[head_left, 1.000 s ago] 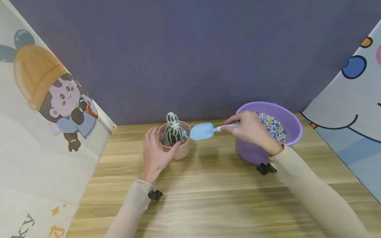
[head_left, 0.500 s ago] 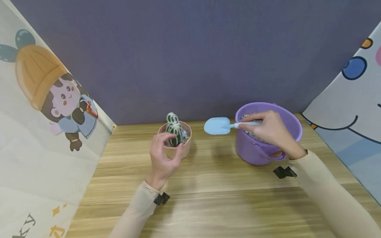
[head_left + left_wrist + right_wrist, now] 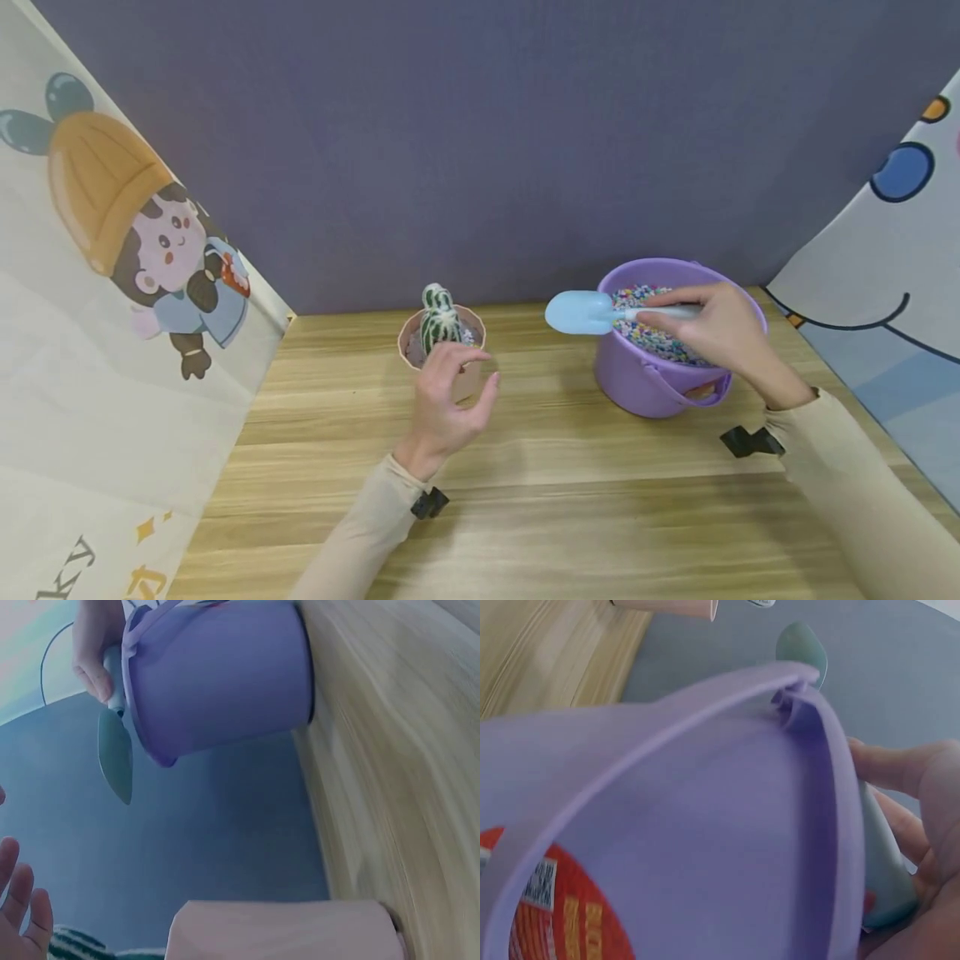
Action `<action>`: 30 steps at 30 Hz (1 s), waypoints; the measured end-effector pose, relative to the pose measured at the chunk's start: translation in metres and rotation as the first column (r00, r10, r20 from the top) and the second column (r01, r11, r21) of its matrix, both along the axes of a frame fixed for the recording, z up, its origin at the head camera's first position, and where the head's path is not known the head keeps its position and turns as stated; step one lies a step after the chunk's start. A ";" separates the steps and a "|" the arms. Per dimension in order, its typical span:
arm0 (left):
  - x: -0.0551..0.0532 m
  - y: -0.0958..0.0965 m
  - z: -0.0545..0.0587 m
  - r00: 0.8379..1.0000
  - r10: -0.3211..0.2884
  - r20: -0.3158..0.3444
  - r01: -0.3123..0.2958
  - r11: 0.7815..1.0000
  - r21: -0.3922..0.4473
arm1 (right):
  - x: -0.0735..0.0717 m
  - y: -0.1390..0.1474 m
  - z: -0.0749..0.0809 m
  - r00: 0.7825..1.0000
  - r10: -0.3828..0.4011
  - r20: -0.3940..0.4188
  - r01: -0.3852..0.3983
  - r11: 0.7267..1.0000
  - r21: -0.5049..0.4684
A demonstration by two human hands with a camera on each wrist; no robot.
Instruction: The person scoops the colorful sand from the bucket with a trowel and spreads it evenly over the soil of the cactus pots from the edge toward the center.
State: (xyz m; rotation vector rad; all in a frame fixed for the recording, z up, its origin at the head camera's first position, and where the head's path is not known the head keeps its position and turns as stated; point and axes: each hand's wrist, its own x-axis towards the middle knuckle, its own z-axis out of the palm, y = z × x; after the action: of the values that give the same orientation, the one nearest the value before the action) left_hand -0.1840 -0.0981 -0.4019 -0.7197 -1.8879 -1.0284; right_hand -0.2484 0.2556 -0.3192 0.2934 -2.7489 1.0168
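My right hand (image 3: 723, 329) holds a light blue toy shovel (image 3: 579, 312) by its pale handle, over the purple bucket (image 3: 637, 390). The shovel's blade sticks out past the bucket's left rim, and colourful small beads (image 3: 636, 298) lie inside the bucket. On the left, a striped green cactus (image 3: 439, 321) stands in a pinkish pot (image 3: 468, 383) with some beads beside it. My left hand (image 3: 446, 400) is in front of that pot, thumb and fingers bent with a gap between them and nothing held. It covers part of the pot in the head view.
A wooden tabletop (image 3: 540, 517) carries the pot and bucket. Behind them rises a dark blue-grey panel (image 3: 480, 150). Cartoon-printed panels (image 3: 75, 350) stand at both sides. The bucket's handle (image 3: 682, 396) hangs down its front, and a red label (image 3: 577, 907) shows on its side.
My right hand has carried the shovel from beside the pot rightward to over the bucket. My left hand has come off the pot and moved right and toward me.
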 end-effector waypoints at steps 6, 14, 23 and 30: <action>-0.005 0.013 -0.004 0.999 -0.018 0.037 0.020 0.999 -0.046 | 0.001 0.012 0.002 0.999 -0.020 -0.037 0.020 1.000 0.004; -0.008 0.033 -0.007 0.950 0.032 0.311 0.024 0.985 -0.174 | 0.001 0.030 0.006 0.999 -0.035 -0.034 0.036 0.999 0.028; -0.014 0.057 -0.006 0.805 0.068 0.590 0.069 0.976 -0.206 | 0.004 0.056 0.002 0.994 -0.104 -0.018 0.104 0.994 0.041; -0.020 0.075 -0.007 0.772 0.042 0.634 0.104 0.976 -0.192 | 0.011 0.077 0.000 0.993 -0.114 -0.005 0.114 0.992 0.060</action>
State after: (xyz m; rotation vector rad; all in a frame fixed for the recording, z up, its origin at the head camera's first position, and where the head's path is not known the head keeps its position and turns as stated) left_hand -0.2038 -0.0234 -0.4087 -0.5569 -2.6202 -1.1985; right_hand -0.2377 0.3327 -0.3195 0.1437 -2.7621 0.9062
